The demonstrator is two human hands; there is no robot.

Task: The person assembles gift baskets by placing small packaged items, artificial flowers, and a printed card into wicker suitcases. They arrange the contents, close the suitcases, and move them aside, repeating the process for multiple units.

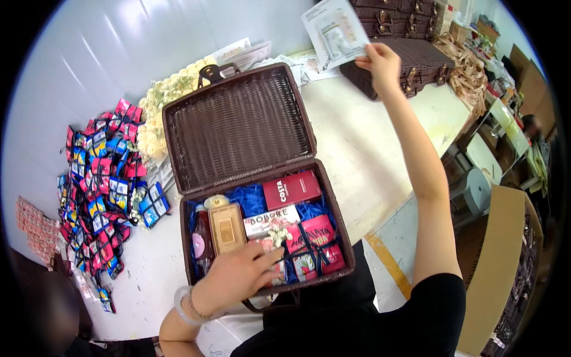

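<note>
An open brown wicker hamper lies before me, its lid tipped back. My left hand is over its near side, fingers slightly apart and bent, resting on a small floral-patterned packet. My right hand reaches far out at the upper right, pinching the corner of a flat white packet. Blue shredded filler surrounds a dark red box, a white box, a tan box, a dark bottle, and a pink packet tied with dark ribbon.
Several ribbon-tied pink and blue packets are heaped at the left, beside cream artificial flowers. Closed wicker hampers are stacked at the far right, with tan ribbons or handles next to them. A large cardboard box stands right.
</note>
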